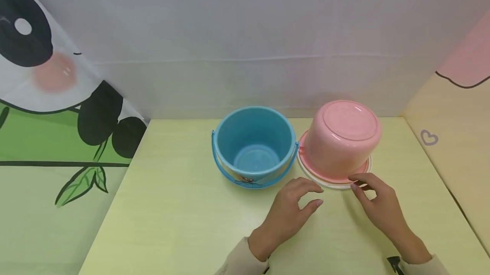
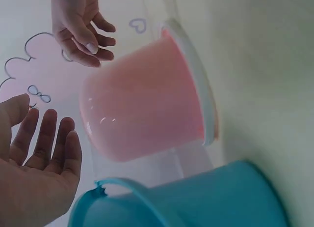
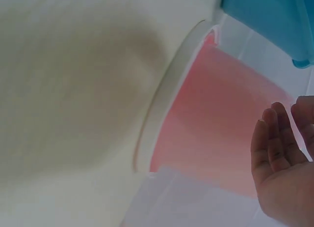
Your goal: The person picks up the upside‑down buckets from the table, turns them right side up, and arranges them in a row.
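Note:
A pink bucket [image 1: 338, 143] stands upside down on the table, its rim over a white ring-like edge [image 1: 340, 186]. Beside it on the left is a blue bucket [image 1: 255, 143], upright, with its handle [image 1: 249, 184] lowered at the front. My left hand [image 1: 289, 211] hovers in front of the two buckets, fingers loosely bent and nothing between them. Close to the front rim of the pink bucket is my right hand [image 1: 379, 202], fingers bent and empty; in the right wrist view its fingers appear apart from the bucket's wall. The blue bucket's inside looks bare.
The pale yellow table [image 1: 164, 215] meets a whitish cloth backdrop [image 1: 229, 32] just behind the buckets. A printed panel [image 1: 42, 138] borders the left side, and a beige panel [image 1: 451, 138] with a heart drawing borders the right.

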Motion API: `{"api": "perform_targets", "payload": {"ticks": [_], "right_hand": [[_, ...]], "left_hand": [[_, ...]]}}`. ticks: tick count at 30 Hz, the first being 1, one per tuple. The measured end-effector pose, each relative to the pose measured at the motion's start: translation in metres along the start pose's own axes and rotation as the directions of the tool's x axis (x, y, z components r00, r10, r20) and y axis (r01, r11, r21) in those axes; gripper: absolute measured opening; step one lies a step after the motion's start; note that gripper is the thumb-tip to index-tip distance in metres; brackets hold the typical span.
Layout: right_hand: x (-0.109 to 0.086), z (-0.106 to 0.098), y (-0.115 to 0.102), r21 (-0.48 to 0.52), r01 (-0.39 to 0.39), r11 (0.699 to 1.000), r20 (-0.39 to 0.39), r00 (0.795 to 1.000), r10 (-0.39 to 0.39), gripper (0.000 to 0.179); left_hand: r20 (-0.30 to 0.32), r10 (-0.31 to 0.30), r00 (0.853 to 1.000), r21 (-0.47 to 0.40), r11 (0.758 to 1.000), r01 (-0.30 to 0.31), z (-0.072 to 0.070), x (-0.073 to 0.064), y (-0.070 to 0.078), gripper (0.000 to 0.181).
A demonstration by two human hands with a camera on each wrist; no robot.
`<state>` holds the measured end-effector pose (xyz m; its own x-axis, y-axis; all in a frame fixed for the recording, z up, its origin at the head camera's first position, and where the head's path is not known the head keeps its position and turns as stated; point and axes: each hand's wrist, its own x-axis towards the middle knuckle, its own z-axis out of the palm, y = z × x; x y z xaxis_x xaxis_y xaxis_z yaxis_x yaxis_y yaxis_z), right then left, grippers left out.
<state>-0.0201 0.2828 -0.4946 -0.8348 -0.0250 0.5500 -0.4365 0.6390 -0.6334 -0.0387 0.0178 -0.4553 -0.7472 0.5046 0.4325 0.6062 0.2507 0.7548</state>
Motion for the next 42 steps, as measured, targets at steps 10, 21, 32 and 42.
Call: {"api": "perform_targets", "payload": {"ticks": [10, 21, 32, 42], "right_hand": [[-0.028, -0.01, 0.013, -0.115, -0.047, 0.992, -0.003, 0.999, 0.047, 0.039], [-0.046, -0.014, 0.025, -0.179, -0.022, 0.984, 0.077, 0.996, 0.037, 0.048], [-0.048, -0.015, 0.03, -0.249, 0.055, 0.967, 0.141, 0.99, -0.02, 0.052], [-0.049, -0.011, 0.028, -0.277, 0.088, 0.957, 0.173, 0.984, -0.041, 0.052]], "left_hand": [[0.11, -0.078, 0.991, 0.232, 0.971, 0.051, 0.024, -0.01, -0.021, 0.024], [0.127, -0.171, 0.977, 0.386, 0.916, 0.11, 0.035, -0.008, -0.033, 0.032], [0.169, -0.233, 0.958, 0.463, 0.877, 0.131, 0.039, -0.003, -0.044, 0.043], [0.216, -0.206, 0.955, 0.549, 0.834, 0.056, 0.038, -0.001, -0.05, 0.041]]}}
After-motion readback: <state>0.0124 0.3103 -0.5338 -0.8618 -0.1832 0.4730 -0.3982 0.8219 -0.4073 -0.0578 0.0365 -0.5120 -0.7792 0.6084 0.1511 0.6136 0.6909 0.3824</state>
